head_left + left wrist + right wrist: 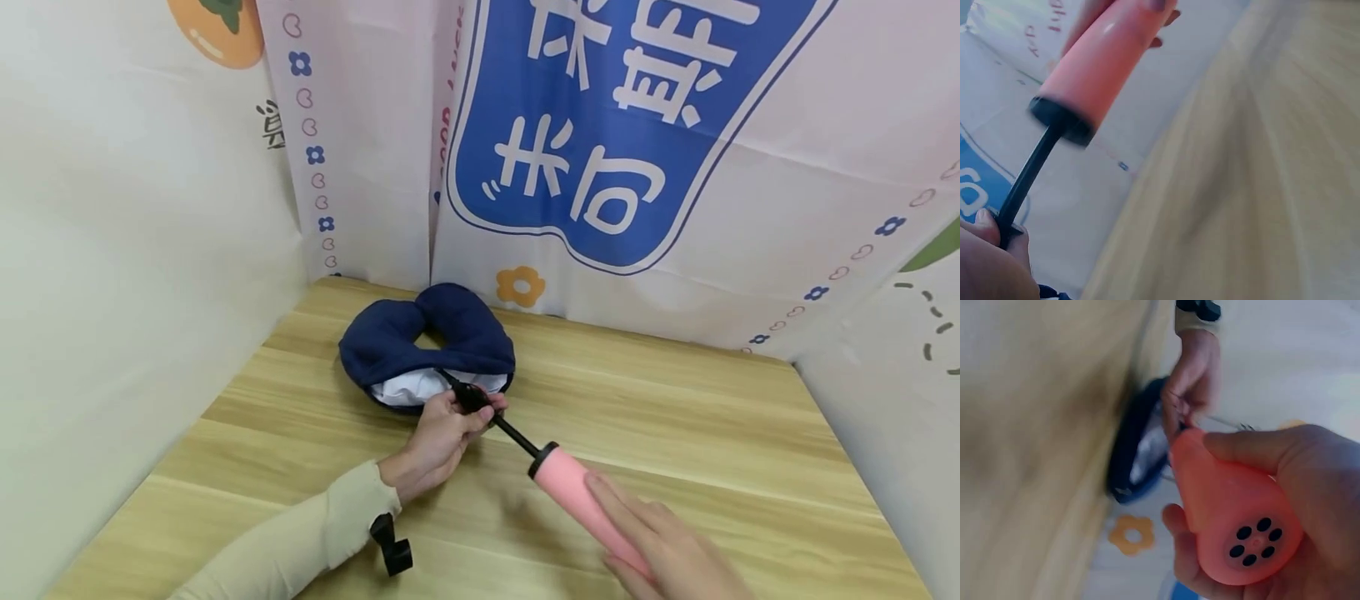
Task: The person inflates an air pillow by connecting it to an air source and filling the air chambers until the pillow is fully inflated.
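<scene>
A navy U-shaped neck pillow lies near the back of the table, its cover gaping along the front so that a white inner lining shows. My left hand pinches the black nozzle end of a pink hand pump, and the tip points into that gap. Further right, my right hand wraps round the pump's pink barrel. A black rod stretches between barrel and left hand in the left wrist view. The barrel's end cap, with its ring of dark holes, faces the right wrist camera.
The wood-grain table ends at a printed cloth backdrop behind the pillow. Pale walls stand at both sides. A black strap mount sticks out from my left sleeve.
</scene>
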Demonstrator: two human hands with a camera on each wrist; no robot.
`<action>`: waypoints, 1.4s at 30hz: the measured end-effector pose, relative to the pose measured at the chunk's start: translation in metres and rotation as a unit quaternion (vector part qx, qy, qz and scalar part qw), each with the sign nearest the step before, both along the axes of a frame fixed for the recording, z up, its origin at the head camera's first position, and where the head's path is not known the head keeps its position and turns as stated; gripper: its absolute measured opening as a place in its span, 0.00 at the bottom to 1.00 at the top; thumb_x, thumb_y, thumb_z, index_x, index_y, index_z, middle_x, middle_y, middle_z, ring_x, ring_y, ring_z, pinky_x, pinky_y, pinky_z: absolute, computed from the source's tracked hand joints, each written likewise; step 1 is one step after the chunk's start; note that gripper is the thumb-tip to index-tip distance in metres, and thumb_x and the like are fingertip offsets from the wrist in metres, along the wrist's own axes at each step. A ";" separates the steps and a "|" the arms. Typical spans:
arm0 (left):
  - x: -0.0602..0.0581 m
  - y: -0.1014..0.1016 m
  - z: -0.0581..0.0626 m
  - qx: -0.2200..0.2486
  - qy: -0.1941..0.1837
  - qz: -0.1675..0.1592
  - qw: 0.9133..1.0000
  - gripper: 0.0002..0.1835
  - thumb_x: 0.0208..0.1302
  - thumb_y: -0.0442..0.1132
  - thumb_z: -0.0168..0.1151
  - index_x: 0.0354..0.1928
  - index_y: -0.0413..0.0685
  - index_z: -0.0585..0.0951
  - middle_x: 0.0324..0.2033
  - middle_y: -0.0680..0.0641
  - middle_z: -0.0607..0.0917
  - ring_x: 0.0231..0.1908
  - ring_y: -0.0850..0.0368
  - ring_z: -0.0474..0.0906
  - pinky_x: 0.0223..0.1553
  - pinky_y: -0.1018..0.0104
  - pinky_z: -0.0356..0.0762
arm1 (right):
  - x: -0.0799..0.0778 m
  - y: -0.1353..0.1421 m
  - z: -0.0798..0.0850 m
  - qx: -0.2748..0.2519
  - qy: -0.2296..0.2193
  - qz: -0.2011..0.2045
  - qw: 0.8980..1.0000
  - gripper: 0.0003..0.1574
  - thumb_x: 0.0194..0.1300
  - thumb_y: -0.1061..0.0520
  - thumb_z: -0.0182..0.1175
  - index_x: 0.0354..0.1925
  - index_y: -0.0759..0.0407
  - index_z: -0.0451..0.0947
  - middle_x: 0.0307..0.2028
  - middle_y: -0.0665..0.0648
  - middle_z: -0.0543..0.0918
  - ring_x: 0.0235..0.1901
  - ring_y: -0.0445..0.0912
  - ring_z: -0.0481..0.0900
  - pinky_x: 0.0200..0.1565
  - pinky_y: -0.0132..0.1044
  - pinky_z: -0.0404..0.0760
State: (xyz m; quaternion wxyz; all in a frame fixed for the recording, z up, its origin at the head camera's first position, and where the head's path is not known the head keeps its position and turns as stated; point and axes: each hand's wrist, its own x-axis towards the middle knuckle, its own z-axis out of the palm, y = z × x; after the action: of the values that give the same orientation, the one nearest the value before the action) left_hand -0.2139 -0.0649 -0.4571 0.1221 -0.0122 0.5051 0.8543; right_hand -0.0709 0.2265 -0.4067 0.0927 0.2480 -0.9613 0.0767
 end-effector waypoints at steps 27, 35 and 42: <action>0.009 -0.015 0.013 -0.010 0.021 0.013 1.000 0.17 0.73 0.20 0.56 0.61 0.27 0.71 0.46 0.45 0.89 0.50 0.58 0.89 0.56 0.70 0.85 | -0.024 -0.040 0.002 -0.037 0.110 0.102 0.988 0.60 0.54 0.52 0.80 0.80 0.47 0.65 0.75 0.48 0.75 0.58 0.43 0.86 0.52 0.42 0.88; 0.001 -0.024 0.027 0.019 0.005 0.010 1.000 0.18 0.77 0.21 0.51 0.66 0.29 0.69 0.47 0.50 0.89 0.49 0.62 0.88 0.58 0.71 0.83 | 0.014 -0.001 0.031 -0.059 0.108 0.083 0.989 0.35 0.75 0.35 0.59 0.76 0.35 0.70 0.73 0.38 0.75 0.51 0.31 0.82 0.41 0.19 0.77; 0.013 -0.005 0.014 -0.002 -0.031 -0.005 0.999 0.19 0.77 0.22 0.48 0.66 0.29 0.67 0.56 0.44 0.85 0.59 0.56 0.83 0.58 0.74 0.81 | -0.012 -0.030 0.015 -0.180 0.183 0.128 0.958 0.40 0.50 0.58 0.65 0.65 0.48 0.83 0.62 0.50 0.87 0.50 0.43 0.89 0.52 0.24 0.82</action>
State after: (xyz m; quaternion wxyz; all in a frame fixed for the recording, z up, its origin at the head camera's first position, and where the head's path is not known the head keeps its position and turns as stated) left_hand -0.2004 -0.0699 -0.4431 0.1424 -0.0363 0.5031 0.8516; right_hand -0.0824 0.1964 -0.3920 0.2990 0.3583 -0.8584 0.2128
